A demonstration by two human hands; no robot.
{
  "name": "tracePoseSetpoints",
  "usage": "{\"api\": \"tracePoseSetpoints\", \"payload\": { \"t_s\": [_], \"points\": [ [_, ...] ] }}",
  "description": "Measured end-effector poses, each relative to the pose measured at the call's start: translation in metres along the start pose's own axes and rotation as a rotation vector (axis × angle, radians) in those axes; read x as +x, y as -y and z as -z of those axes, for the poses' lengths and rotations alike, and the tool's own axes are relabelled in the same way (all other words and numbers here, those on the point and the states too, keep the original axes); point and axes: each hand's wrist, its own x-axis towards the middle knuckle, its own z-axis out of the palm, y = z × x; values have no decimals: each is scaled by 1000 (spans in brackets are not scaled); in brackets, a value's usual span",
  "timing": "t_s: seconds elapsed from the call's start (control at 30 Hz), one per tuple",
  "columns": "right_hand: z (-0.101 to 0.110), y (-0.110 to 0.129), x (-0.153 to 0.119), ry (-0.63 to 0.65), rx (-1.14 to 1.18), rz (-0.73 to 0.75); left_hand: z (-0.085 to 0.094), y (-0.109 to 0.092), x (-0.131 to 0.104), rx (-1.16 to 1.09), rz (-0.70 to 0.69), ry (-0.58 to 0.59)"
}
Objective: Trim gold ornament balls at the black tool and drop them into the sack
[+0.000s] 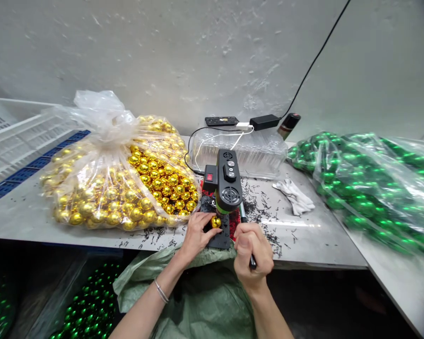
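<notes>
My left hand pinches a small shiny gold ball between thumb and fingers, on the dark base plate of a black machine. The machine's head stands right over the ball. My right hand is wrapped round the black grip of a lever at the machine's right side. A clear plastic bag full of gold balls lies left of the machine, torn or open on the side facing it.
Black scraps litter the table. White gloves and a bag of green balls lie right. Behind stand a clear plastic box, cables and a spray can. Green sacking hangs below the table edge.
</notes>
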Motion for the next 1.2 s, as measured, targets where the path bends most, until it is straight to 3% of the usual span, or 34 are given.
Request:
{"api": "tracePoseSetpoints", "payload": {
  "t_s": [0.23,0.47,0.6,0.73,0.87,1.0,1.13,1.2],
  "points": [
    [-15,-31,-36,-43,-93,207,-1,2,0,-5,-6,2],
    [-26,-43,-51,-127,-50,180,-2,2,-1,-2,-4,3],
    [-23,-44,-53,-20,-93,195,-2,3,-2,-2,-7,6],
    [-18,-33,-43,-36,-83,174,-2,3,1,-8,-6,8],
    [-8,-8,-7,-82,5,-14,0,1,1,-35,9,3],
    [0,11,24,-55,24,-100,12,-10,-24,-45,-33,31],
    [0,11,20,-54,2,-55,32,-19,-59,35,-136,144],
    [-2,9,12,-38,-5,-34,42,-18,-59,77,-179,111]
  ]
}}
